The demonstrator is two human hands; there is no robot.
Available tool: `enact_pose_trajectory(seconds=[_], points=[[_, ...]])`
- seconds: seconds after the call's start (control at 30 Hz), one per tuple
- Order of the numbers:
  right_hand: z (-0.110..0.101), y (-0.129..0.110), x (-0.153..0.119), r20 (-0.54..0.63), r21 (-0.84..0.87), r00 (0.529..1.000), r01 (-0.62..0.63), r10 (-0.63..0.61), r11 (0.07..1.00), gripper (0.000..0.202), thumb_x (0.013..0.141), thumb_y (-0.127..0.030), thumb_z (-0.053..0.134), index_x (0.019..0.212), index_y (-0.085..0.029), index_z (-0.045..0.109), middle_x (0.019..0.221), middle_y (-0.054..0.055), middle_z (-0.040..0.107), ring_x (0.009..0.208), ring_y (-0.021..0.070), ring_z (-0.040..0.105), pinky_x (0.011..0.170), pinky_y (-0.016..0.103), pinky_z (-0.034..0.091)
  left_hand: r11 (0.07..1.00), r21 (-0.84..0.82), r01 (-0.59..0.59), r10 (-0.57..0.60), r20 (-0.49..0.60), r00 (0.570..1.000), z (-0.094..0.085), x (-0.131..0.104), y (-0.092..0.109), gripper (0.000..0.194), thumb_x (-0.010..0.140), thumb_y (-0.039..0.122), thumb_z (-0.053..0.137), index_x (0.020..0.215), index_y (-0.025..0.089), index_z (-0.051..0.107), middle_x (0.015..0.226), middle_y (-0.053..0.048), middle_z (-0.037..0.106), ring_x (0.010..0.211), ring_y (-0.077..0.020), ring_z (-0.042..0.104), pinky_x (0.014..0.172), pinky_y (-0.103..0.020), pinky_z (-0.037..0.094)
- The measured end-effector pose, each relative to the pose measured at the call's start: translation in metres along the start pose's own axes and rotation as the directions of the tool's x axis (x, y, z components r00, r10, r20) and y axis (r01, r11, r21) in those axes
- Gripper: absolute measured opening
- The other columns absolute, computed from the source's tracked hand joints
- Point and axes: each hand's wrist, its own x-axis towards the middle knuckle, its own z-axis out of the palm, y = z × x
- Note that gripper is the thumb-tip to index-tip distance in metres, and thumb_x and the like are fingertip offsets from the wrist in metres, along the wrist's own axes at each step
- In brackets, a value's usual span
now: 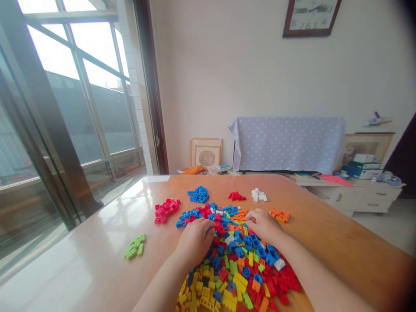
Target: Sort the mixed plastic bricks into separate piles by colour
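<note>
A large mixed pile of toy building bricks [232, 264] in blue, red, yellow, green, orange and white lies on the table before me. My left hand [196, 238] is over the pile's left side, its fingers curled down near red and blue bricks. Whatever its fingertips may hold is hidden. At the upper right of the pile, beside some orange bricks [239, 214], my right hand [263, 224] has its fingers closed in a pinch. Anything between those fingers is too small or covered to make out.
Small single-colour heaps surround the pile: green bricks [134, 247], pinkish-red bricks [166, 210], blue bricks [198, 194], red pieces [237, 196], white pieces [259, 195] and orange pieces [280, 215]. The glossy wooden table [97, 255] ends before a low white cabinet [367, 199].
</note>
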Motion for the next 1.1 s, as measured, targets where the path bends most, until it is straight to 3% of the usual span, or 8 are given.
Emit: enact_pose_trajectory(seconds=[0.47,0.63,1.1], points=[[0.010,-0.001,0.009,0.025,0.000,1.000,-0.004,0.004,1.000,0.008,0.080,-0.027,0.065,0.081,-0.024,0.072,0.087,0.001,0.065,0.084,0.0173,0.057,0.069,0.025,0.033,1.000,0.019,-0.018,0.017,0.064,0.998,-0.004,0.001,0.017,0.026,0.098,0.028,0.050,0.108,0.025,0.074,0.106,-0.006,0.074,0.100,-0.0233,0.067,0.084,-0.030,0.049],[0.011,-0.002,0.009,0.030,0.038,0.999,0.018,-0.019,0.999,0.010,0.081,-0.027,0.063,0.078,-0.023,0.072,0.086,0.002,0.066,0.083,0.0169,0.057,0.069,0.025,0.035,0.999,0.014,-0.038,0.037,0.054,0.998,-0.002,0.001,0.019,0.024,0.098,0.030,0.050,0.099,0.025,0.074,0.100,-0.007,0.073,0.096,-0.0232,0.067,0.081,-0.029,0.049],[0.015,-0.014,0.007,-0.018,0.207,0.998,0.069,-0.067,0.976,0.018,0.083,-0.034,0.062,0.073,-0.022,0.069,0.083,0.003,0.065,0.083,0.0187,0.059,0.073,0.027,0.040,0.997,-0.059,-0.039,0.038,-0.014,0.999,0.006,-0.002,0.017,0.024,0.098,0.029,0.051,0.107,0.025,0.073,0.110,-0.006,0.075,0.103,-0.0238,0.068,0.089,-0.032,0.052]])
